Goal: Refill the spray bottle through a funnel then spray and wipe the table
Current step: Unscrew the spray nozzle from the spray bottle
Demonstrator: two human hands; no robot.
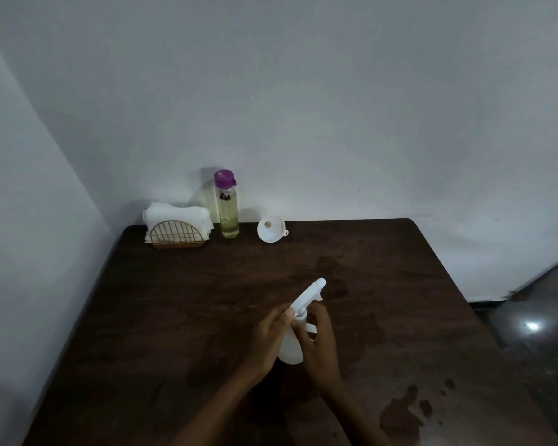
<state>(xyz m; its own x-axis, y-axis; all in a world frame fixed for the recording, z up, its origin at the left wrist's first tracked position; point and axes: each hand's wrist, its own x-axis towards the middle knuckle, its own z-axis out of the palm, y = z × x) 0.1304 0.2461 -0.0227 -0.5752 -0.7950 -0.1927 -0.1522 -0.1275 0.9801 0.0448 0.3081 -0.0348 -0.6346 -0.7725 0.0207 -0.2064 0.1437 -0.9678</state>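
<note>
Left hand (269, 337), right hand (321, 347) grip spray bottle (291, 351); far label (225, 196) illegible.

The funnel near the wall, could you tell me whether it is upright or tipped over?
Tipped: the funnel lies on its side on the table, wide mouth facing the camera.

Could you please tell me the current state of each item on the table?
spray bottle: tilted, head on, gripped by left hand and right hand.
purple-capped bottle: upright, capped, holding yellowish liquid.
funnel: on its side, untouched.
napkins: standing in wire holder.
table: wet-looking patches.
</note>
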